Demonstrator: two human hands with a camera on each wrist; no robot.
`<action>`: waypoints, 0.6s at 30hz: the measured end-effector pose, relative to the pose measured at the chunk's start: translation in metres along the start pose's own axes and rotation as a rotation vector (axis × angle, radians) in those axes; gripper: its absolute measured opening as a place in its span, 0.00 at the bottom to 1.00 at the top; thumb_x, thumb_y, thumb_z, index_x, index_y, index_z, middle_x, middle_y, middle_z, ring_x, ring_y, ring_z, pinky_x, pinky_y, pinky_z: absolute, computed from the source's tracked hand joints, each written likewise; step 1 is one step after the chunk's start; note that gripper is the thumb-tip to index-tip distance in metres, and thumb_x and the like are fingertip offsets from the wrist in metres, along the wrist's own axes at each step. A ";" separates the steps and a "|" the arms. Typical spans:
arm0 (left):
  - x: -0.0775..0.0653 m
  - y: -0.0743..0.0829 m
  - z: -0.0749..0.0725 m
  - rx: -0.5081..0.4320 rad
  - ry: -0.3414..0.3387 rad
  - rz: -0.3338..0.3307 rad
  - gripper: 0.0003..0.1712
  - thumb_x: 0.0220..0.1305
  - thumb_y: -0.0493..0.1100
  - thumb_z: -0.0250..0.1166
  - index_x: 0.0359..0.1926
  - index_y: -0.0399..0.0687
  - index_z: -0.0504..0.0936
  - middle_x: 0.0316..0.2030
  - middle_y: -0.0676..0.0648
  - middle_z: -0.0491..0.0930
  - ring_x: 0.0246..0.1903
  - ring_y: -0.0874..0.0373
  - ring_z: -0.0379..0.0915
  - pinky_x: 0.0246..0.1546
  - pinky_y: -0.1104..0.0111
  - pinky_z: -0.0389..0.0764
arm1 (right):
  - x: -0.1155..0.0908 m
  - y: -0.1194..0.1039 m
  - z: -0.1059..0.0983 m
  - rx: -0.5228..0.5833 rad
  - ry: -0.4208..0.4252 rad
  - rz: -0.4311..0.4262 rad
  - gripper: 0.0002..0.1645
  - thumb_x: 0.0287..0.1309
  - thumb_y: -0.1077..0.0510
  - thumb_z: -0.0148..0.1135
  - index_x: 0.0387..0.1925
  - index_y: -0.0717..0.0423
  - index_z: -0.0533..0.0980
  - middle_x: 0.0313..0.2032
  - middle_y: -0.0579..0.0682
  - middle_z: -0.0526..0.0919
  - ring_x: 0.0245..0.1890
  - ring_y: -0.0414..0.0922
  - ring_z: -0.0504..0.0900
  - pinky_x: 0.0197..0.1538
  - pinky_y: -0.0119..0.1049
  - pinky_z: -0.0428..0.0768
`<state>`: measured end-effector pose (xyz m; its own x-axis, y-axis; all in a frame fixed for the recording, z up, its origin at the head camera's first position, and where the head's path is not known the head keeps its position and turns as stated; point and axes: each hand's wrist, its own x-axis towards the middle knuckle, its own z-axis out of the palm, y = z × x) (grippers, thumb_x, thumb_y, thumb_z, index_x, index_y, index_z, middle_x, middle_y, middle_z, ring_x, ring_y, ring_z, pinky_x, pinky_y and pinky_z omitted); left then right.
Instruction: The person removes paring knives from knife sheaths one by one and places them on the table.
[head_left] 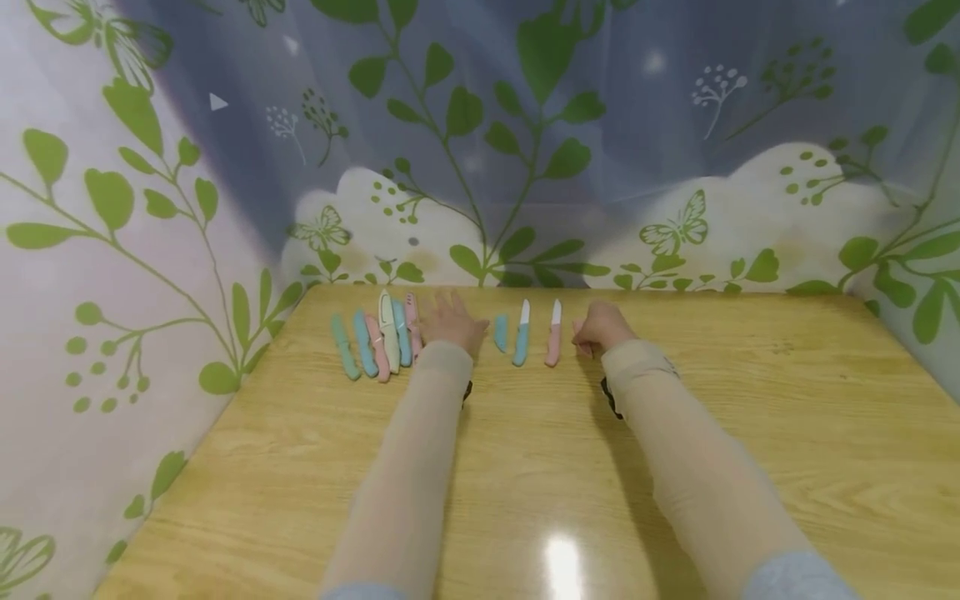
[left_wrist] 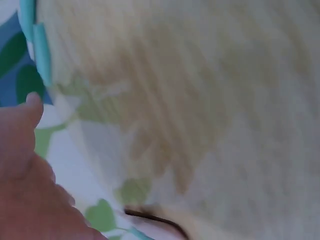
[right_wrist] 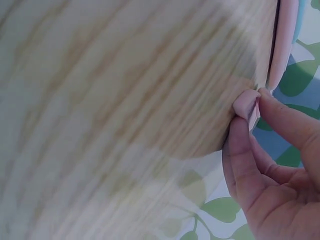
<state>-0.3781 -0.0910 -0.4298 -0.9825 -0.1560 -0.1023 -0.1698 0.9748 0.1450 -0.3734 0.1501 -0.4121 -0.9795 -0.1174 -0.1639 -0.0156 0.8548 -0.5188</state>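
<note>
My right hand (head_left: 606, 323) pinches a small pink knife sheath (right_wrist: 246, 104) between thumb and fingers, just right of an unsheathed pink knife (head_left: 553, 343). Left of that knife lies a blue knife (head_left: 520, 343) with a bare white blade, and beside it a blue sheath (head_left: 501, 332). Fingers spread, my left hand (head_left: 454, 323) is between this sheath and a row of knives; whether it touches the table is unclear. Nearest to it in the row is a pink knife (head_left: 411, 310), partly hidden by the hand. In the left wrist view the thumb points toward the blue sheath (left_wrist: 43, 55).
The row at the left also holds a green knife (head_left: 345, 346), blue knives (head_left: 365, 343), a pink knife (head_left: 378, 350) and a cream knife (head_left: 388, 329). A patterned curtain (head_left: 472, 167) hangs right behind the wooden table's (head_left: 525, 467) back edge.
</note>
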 end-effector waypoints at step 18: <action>0.002 -0.031 -0.017 0.048 -0.236 -0.191 0.32 0.78 0.46 0.34 0.72 0.26 0.48 0.72 0.24 0.34 0.72 0.30 0.22 0.71 0.42 0.40 | -0.001 -0.004 -0.002 -0.027 -0.020 0.008 0.13 0.50 0.67 0.67 0.14 0.64 0.77 0.22 0.55 0.78 0.22 0.44 0.75 0.35 0.34 0.77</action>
<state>-0.3764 -0.1242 -0.4177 -0.8871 -0.3008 -0.3502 -0.3400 0.9388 0.0549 -0.3723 0.1479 -0.4082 -0.9753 -0.1201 -0.1852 -0.0132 0.8693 -0.4941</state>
